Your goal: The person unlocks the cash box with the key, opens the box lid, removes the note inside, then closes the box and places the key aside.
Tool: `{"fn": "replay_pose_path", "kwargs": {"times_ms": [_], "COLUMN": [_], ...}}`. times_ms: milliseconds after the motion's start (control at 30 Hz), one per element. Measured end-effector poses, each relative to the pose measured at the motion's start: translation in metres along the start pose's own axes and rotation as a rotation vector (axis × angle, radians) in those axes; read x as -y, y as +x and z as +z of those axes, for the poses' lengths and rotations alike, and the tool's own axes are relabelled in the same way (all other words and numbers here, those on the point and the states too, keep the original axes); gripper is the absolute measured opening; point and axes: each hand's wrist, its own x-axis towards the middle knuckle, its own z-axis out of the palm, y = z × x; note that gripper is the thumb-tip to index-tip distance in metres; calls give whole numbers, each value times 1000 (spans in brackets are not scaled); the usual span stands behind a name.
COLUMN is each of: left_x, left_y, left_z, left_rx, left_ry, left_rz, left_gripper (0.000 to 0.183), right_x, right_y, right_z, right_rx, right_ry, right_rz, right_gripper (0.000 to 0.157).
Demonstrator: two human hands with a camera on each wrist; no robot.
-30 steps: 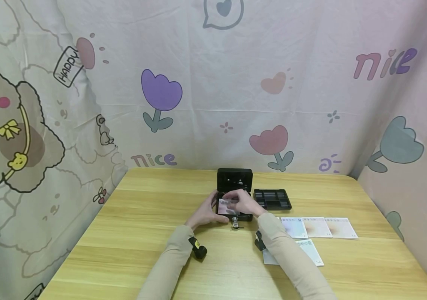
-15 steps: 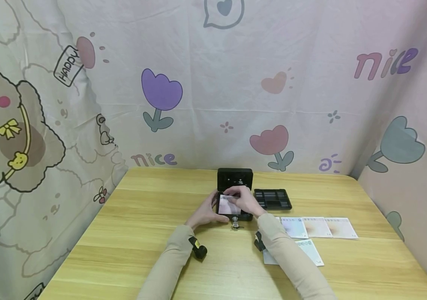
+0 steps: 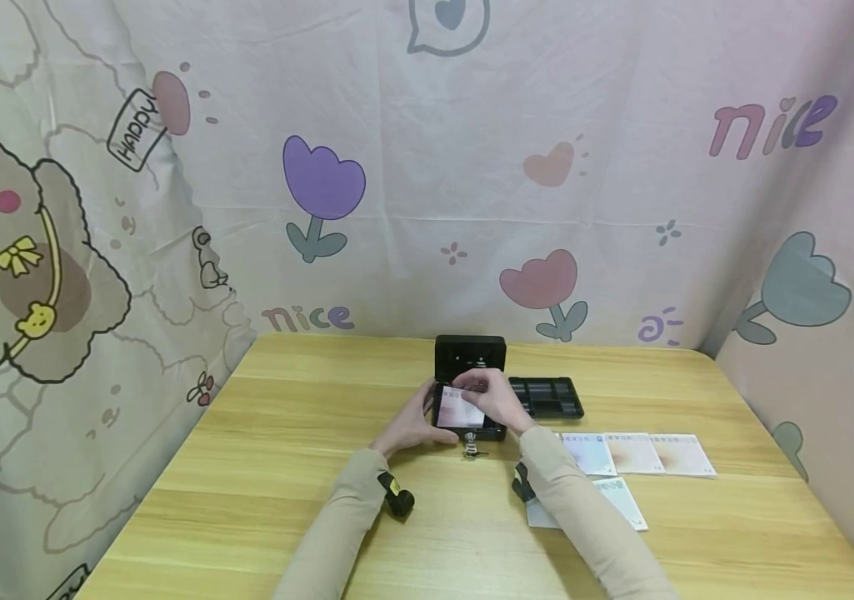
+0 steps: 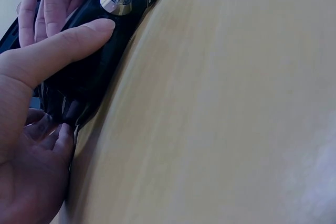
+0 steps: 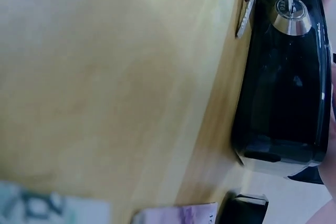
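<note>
A small black cash box (image 3: pixel 496 434) stands on the table with its lid (image 3: pixel 469 357) raised. My left hand (image 3: pixel 413 427) grips its left side, the thumb along the front wall near the lock (image 4: pixel 116 2), the other fingers around the left end. Keys on a ring (image 3: pixel 471 454) hang from this lock. Over the box, my right hand (image 3: pixel 493 398) pinches the upper right part of a pinkish banknote (image 3: pixel 458 411). It lies across the box opening, its lower edge near the front rim. Whether it is a single note or a stack, I cannot tell.
A black compartment tray (image 3: pixel 556 398) stands right of the box. Farther right, banknotes lie in a row, a bluish one (image 3: pixel 589 453) beside pinkish ones (image 3: pixel 681 455). A greenish note (image 3: pixel 621 502) lies nearer, partly under the right sleeve (image 3: pixel 572 500). A patterned curtain (image 3: pixel 427 167) hangs behind the table.
My right hand has moved slightly up and right over the box. More of the pinkish banknote shows, its top edge higher than before. The left hand has stayed on the box.
</note>
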Motion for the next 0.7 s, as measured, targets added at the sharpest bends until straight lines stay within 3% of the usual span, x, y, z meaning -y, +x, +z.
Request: {"fn": "replay_pose_path", "kwargs": {"times_ms": [200, 467, 700], "left_x": [2, 1, 1], "left_y": [1, 1, 1], "left_z": [0, 0, -1], "left_rx": [2, 4, -3], "left_ry": [-1, 3, 23], "left_rz": [14, 22, 24], "left_gripper": [120, 119, 118], "right_x": [3, 11, 19], "right_y": [-2, -5, -9], "right_z": [-3, -9, -14], "right_rx": [-9, -10, -79], "right_ry": [-18, 0, -16], "right_rz": [26, -1, 9], "right_gripper": [20, 16, 14]}}
